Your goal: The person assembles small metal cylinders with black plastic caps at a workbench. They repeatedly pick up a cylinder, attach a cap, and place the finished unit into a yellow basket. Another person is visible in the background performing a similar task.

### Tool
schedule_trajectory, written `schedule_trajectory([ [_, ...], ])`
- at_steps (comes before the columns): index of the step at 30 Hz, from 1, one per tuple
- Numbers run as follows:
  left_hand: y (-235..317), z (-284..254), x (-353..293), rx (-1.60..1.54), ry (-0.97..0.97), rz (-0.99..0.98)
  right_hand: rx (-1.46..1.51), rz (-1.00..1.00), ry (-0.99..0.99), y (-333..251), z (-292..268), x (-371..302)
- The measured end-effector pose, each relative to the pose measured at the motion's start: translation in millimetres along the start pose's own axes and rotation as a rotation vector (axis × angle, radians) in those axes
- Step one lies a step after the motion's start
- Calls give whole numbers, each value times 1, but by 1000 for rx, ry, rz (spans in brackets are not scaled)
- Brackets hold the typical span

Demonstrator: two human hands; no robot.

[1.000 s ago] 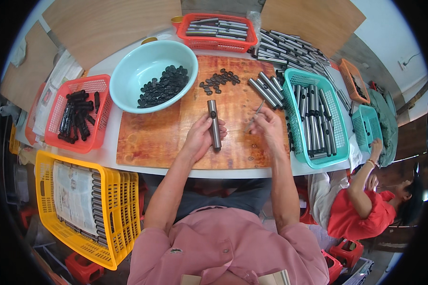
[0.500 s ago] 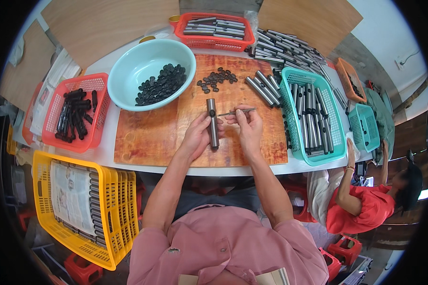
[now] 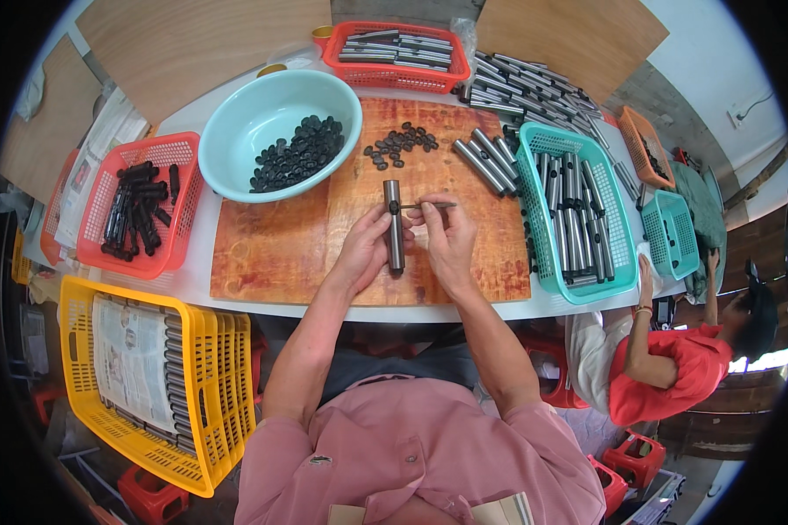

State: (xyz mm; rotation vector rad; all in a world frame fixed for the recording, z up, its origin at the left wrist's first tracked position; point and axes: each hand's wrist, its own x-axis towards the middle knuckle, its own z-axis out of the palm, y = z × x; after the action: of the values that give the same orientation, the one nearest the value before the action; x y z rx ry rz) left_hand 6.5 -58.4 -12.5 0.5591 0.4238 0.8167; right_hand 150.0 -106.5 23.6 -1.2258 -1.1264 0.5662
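My left hand (image 3: pixel 365 246) is closed round a grey metal tube (image 3: pixel 395 241), held upright over the wooden board (image 3: pixel 280 254). A dark hole or fitting shows in the tube's side near its upper part. In my right hand (image 3: pixel 447 243), thumb and fingers pinch a thin dark metal rod (image 3: pixel 440 205), its tip at that spot on the tube. Small black oval pieces (image 3: pixel 398 145) lie loose on the board beyond my hands. More black pieces (image 3: pixel 298 156) fill part of a light blue bowl (image 3: pixel 223 162).
Metal tubes lie in a teal basket (image 3: pixel 623 254) at right and a red basket (image 3: pixel 460 79) at the back. A red basket (image 3: pixel 90 232) on the left holds black parts. Beside the table stands a yellow crate (image 3: pixel 210 350). A person in red (image 3: pixel 665 372) sits at right.
My right hand has moved slightly left, bringing the rod further toward or into the tube's side. The tube stays nearly in place.
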Motion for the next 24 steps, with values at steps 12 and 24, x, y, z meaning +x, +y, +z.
schedule_trajectory([
  [12, -3, -8, 2, 24, 60, -13, 78, 11, 5, -4, 6, -3],
  [24, -4, -6, 0, 42, 61, 3, 16, -45, 18, 6, 10, -8],
])
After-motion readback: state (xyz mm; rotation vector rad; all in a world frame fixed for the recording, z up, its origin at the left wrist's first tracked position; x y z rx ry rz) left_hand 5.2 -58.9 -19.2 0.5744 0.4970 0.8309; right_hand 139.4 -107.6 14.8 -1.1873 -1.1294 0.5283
